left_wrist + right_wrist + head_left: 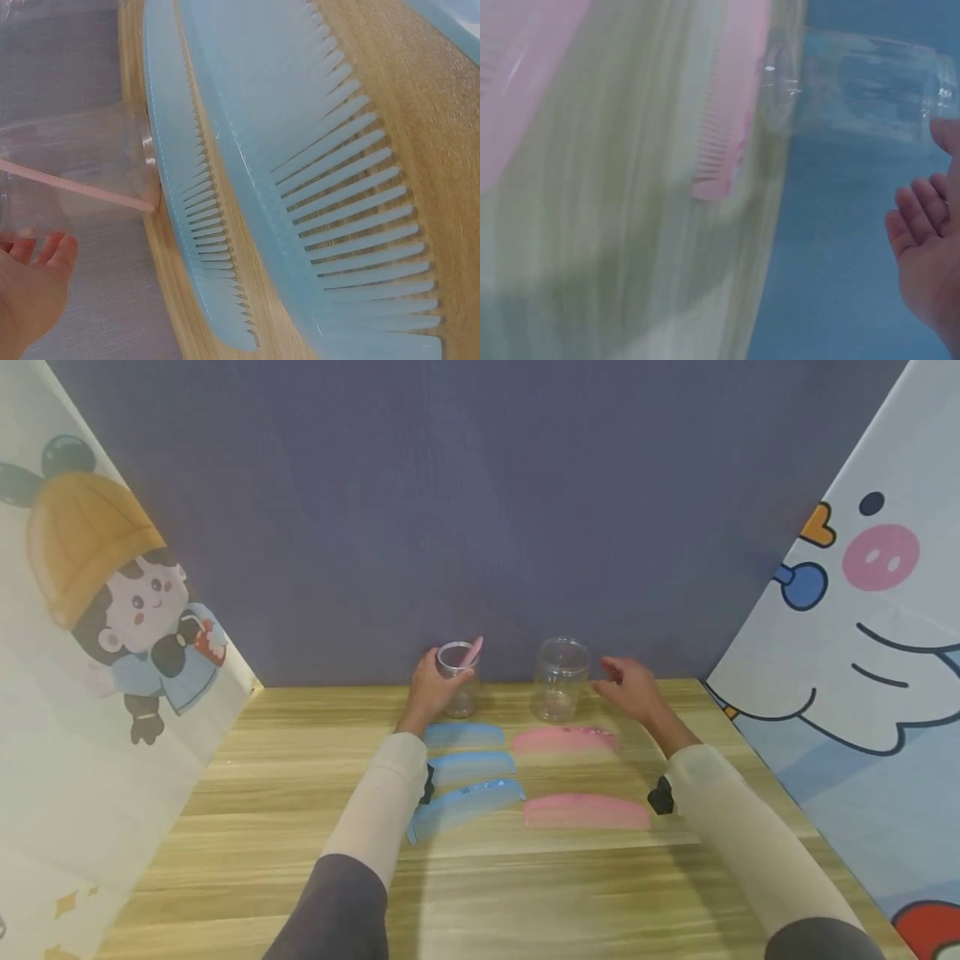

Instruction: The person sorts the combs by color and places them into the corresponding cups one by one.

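Left hand (433, 691): placed at far left-centre of a wooden tabletop (300, 810), fingers wrapped round the left clear jar (467, 700), held upright; a pink-handled comb (472, 652) was leaned inside, its end raised above the rim. Three blue combs (474, 766) were laid nearer, one behind another. Right clear jar (558, 689): stood upright, far, ungrasped. Two pink combs (587, 812) were laid nearer. Right hand (630, 691): held just right of that jar, nothing grasped.
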Demonstrator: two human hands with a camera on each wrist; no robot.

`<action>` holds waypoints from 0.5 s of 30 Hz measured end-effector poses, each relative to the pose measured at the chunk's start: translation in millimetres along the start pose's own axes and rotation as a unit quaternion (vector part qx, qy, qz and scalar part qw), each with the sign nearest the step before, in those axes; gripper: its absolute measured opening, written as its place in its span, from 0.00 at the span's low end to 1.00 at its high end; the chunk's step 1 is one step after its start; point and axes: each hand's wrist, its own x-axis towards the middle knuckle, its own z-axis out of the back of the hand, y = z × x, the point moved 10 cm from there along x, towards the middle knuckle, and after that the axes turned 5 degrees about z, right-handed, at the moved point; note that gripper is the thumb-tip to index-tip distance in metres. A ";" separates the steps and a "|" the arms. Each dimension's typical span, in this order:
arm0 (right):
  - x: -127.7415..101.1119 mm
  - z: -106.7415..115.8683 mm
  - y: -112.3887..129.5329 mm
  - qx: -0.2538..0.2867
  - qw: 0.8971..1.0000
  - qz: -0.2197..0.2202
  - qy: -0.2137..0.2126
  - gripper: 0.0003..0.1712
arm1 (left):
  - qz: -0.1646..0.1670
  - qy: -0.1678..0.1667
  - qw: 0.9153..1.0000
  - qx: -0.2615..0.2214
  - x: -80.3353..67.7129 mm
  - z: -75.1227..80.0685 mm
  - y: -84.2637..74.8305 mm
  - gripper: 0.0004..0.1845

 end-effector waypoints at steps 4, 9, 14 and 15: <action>-7.8 -12.3 -9.0 -0.012 0.999 -0.003 0.046 0.38 | 0.000 -0.002 1.000 -0.006 -0.7 0.6 0.0 0.48; -16.8 -27.0 -14.8 -0.030 0.996 0.023 0.080 0.39 | -0.001 -0.003 1.000 0.001 -0.6 0.5 -0.7 0.48; -25.6 -39.3 -21.1 -0.023 0.994 0.036 0.101 0.40 | -0.003 -0.003 1.000 -0.001 -1.3 1.0 -1.9 0.47; -27.2 -41.5 -22.5 -0.022 0.994 0.037 0.103 0.40 | -0.002 -0.003 1.000 -0.003 -1.6 1.1 -1.9 0.47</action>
